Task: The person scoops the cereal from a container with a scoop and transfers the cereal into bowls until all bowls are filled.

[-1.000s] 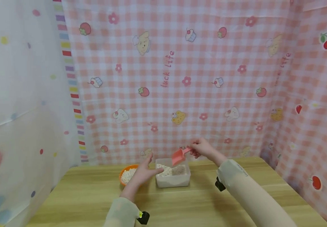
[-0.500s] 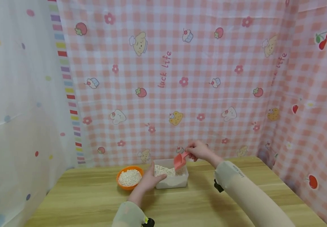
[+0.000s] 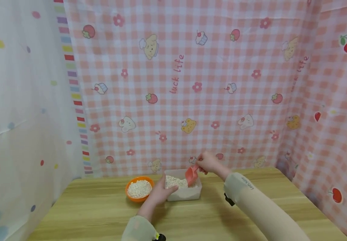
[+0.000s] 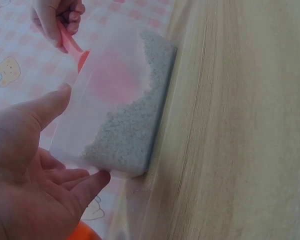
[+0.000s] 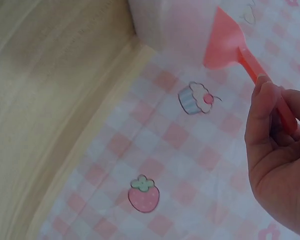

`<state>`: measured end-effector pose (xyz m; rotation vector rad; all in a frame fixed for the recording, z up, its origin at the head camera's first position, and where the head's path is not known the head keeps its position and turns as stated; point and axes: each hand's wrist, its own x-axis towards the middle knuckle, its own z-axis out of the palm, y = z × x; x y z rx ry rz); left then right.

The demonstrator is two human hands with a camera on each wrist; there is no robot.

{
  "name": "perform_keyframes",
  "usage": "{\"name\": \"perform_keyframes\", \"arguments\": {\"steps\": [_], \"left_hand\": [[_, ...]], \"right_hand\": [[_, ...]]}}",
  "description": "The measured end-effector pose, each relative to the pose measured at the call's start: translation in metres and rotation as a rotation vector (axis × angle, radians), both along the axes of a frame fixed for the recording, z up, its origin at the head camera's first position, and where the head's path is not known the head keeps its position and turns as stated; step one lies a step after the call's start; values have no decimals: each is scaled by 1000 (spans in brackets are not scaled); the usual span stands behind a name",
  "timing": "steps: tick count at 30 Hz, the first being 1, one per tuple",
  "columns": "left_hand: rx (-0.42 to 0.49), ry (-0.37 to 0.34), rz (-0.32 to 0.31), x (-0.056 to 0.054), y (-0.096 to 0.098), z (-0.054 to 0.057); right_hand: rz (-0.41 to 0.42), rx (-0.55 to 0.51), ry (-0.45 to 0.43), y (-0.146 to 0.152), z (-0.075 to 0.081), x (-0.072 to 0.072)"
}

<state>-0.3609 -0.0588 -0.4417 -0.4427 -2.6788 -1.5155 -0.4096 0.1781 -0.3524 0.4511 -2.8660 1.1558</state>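
Observation:
My right hand (image 3: 208, 162) pinches the handle of a pink scoop (image 3: 191, 174), thumb and fingers closed round it in the right wrist view. The scoop's head dips into a translucent plastic container (image 3: 184, 194) holding pale grain flakes (image 3: 175, 181); its blade shows blurred pink through the wall in the left wrist view. At the container's left end is my left hand (image 4: 35, 160), thumb at the near rim and fingers round the end, holding it. Left of that hand stands an orange bowl (image 3: 131, 198) filled with similar flakes.
Everything stands on a wood-grain table (image 3: 101, 214). Close behind the container hangs a pink checked curtain (image 3: 161, 110), with another checked stretch on the right and a white sheet (image 3: 41, 134) on the left.
My left hand has moved right, from beside the bowl onto the container's left end. The scoop, in my right hand, has lowered from above the container into the flakes.

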Motion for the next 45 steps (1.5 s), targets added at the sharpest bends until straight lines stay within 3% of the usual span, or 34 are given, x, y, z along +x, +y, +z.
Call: {"name": "perform_keyframes", "arguments": {"steps": [7, 16, 20, 24, 36, 45], "left_hand": [[-12, 4, 8, 0, 1, 0], [-5, -32, 18, 0, 1, -1], [-15, -32, 33, -2, 1, -1], [-7, -28, 38, -2, 1, -2], [6, -44, 16, -1, 3, 1], [16, -53, 14, -2, 3, -1]], "right_hand": [[-13, -28, -17, -3, -14, 0], [-48, -289, -120, 8, -39, -2], [-79, -359, -165, 3, -47, -3], [-108, -364, -178, -7, -50, -1], [-47, -393, -171, -30, -53, 0], [-17, -415, -203, -24, -53, 1]]}}
